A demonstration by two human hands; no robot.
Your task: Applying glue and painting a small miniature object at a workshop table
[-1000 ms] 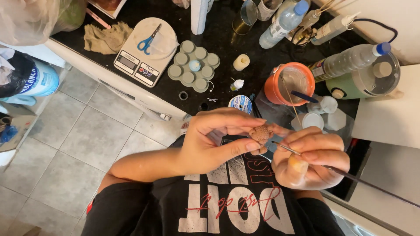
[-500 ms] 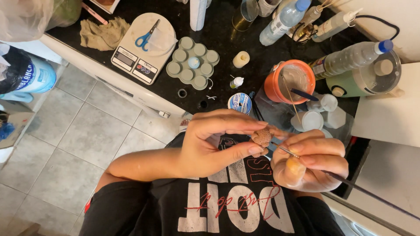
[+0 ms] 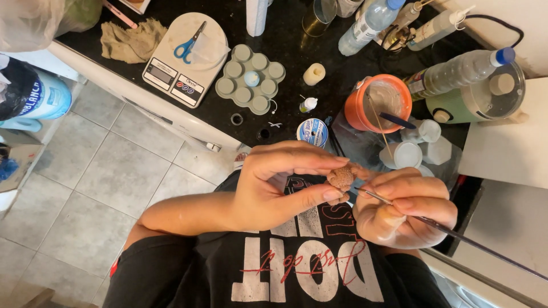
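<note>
My left hand [image 3: 279,185] pinches a small brown, rough-surfaced lump [image 3: 342,177] between thumb and fingertips, held over my black printed shirt. My right hand [image 3: 405,208] grips a long thin metal tool [image 3: 456,234] like a pen. Its tip touches the lump's right side, and its shaft runs off to the lower right. Both hands sit close together just in front of the black counter's near edge [image 3: 188,122].
On the counter stand a grey round mould tray [image 3: 251,80], a white kitchen scale [image 3: 182,60] bearing blue scissors [image 3: 188,45], an orange bowl [image 3: 378,102] with sticks, several plastic bottles, small white cups [image 3: 408,154], a tape roll [image 3: 312,132] and a tan cloth [image 3: 132,41]. Tiled floor lies at left.
The view has shifted slightly. My hands stay together on the lump; the thin tool's tip has shifted a little against it.
</note>
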